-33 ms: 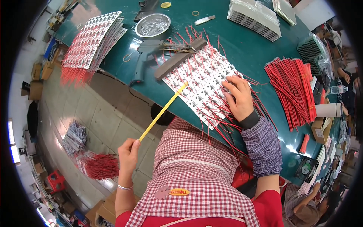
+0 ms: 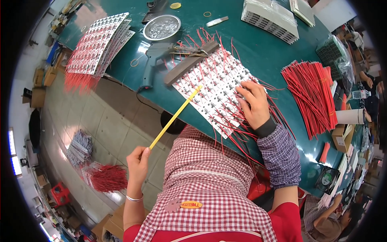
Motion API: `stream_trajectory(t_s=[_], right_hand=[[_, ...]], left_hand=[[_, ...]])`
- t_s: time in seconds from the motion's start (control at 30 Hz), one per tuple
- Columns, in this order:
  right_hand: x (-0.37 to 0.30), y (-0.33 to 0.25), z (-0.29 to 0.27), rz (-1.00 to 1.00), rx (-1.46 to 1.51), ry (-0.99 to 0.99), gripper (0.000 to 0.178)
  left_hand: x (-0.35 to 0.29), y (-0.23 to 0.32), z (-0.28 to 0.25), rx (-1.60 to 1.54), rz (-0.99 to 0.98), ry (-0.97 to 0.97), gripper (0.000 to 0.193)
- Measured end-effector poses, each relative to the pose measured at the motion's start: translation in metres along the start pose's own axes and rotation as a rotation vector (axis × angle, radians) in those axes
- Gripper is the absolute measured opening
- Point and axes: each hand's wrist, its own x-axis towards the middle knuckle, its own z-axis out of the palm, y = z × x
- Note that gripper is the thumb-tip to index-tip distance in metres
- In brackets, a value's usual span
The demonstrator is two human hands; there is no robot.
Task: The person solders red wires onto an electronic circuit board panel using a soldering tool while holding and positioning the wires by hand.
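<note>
"What's around the white board (image 2: 219, 89) on your green table (image 2: 262, 54)?"
"A straight brown bar (image 2: 184, 67) across its far-left end, a gun-shaped tool (image 2: 151, 68) alongside, thin red wires (image 2: 243, 131) over it."
"Your hands?"
"Your left hand (image 2: 137, 161) pinches a slim yellow stick (image 2: 175, 118) pointing away rightward; your right hand (image 2: 254, 105) rests on the board, fingers slightly spread."

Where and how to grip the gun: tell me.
Probably by its handle, coming from the near edge of the table: the handle points toward that edge, while the nozzle points off rightward, across the bar.
</note>
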Motion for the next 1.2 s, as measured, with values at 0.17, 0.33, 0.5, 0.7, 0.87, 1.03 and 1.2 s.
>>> stream_trajectory(t_s=[0.17, 0.33, 0.5, 0.7, 0.87, 1.03, 1.2], right_hand=[[-0.002, -0.001, -0.001, 0.0, 0.014, -0.002, 0.034], [-0.002, 0.0, 0.0, -0.003, 0.013, 0.008, 0.034], [-0.003, 0.0, 0.0, 0.018, 0.021, 0.016, 0.034], [-0.003, -0.002, -0.002, 0.062, 0.054, -0.031, 0.038], [-0.001, -0.003, -0.013, 0.088, 0.109, -0.1, 0.039], [0.018, 0.003, -0.04, 0.139, 0.132, -0.15, 0.043], [0.068, 0.045, -0.038, 0.107, 0.008, -0.077, 0.05]], left_hand=[[0.024, 0.03, 0.031, -0.049, 0.05, -0.034, 0.011], [0.054, 0.052, 0.064, -0.086, 0.214, -0.055, 0.006], [0.079, 0.067, 0.092, -0.099, 0.278, -0.079, 0.006], [0.093, 0.085, 0.104, -0.023, 0.318, -0.073, 0.007], [0.103, 0.098, 0.108, -0.036, 0.315, -0.092, 0.008], [0.113, 0.085, 0.104, -0.129, 0.133, -0.222, 0.009], [0.109, 0.082, 0.105, -0.3, 0.109, -0.236, 0.01]])
